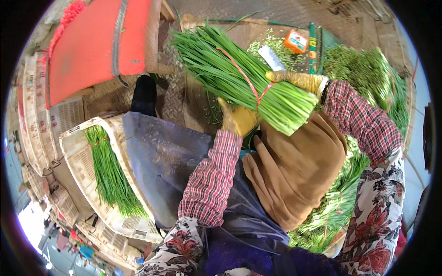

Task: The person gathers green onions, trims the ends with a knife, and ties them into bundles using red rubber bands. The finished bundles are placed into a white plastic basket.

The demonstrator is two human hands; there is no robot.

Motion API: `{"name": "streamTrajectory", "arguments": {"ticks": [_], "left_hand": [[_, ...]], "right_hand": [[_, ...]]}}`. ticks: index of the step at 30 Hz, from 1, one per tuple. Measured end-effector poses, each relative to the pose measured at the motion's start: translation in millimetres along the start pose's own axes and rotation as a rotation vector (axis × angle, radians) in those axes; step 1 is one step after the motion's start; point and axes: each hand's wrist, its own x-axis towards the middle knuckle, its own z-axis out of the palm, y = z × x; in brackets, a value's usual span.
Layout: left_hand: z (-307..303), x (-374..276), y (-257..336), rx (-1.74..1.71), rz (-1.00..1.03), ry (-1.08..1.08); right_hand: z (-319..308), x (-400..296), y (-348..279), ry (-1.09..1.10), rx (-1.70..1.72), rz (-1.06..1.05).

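Observation:
A thick bundle of green garlic chives (224,69) hangs above my lap, tilted with its pale cut ends toward the lower right. An orange-red tie wraps it near the cut ends, and a strand of the tie runs up over the leaves. My left hand (240,119), in a yellow glove, supports the bundle from below. My right hand (297,81), also gloved, lies along the bundle's upper side with the thumb hidden. Beneath are a blue-grey apron (165,148) and a brown cloth (297,165) over my knee.
On my left, a white plastic crate (72,155) holds one tied bundle (110,172). A red-topped seat (89,45) stands ahead-left. Chive scraps, an orange box (296,41) and a pale blade-like piece (271,57) lie ahead. More bundles (362,76) are stacked at right.

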Motion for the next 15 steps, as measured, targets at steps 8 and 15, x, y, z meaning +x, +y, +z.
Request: {"name": "streamTrajectory", "arguments": {"ticks": [8,15], "left_hand": [[124.6,-21.0,23.3,0.726,0.459,0.130],[209.8,-93.3,18.4,0.733,0.522,0.197]], "right_hand": [[90.8,-86.9,161.1,-0.286,-0.309,-0.264],[103.1,-130.8,247.7,-0.149,-1.086,-0.792]]}}
